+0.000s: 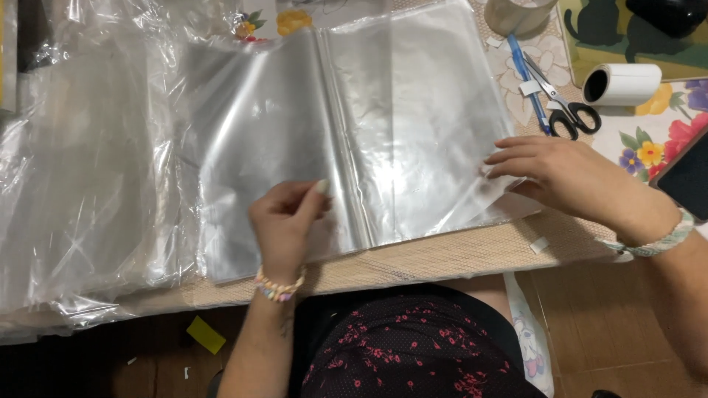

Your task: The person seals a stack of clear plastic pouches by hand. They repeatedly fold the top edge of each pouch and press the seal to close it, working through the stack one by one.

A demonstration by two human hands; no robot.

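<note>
Plainly, we keep the clear plastic cover (369, 140) spread flat on the table (457, 258), our left hand (284, 225) pinching its centre fold with fingers together, our right hand (568, 177) pressing its right edge, fingers slightly apart, near the scissors (564, 103)

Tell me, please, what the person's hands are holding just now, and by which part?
The left hand pinches the clear plastic sleeve near its centre fold; the right hand presses its fingers on the sleeve's right edge.
</note>
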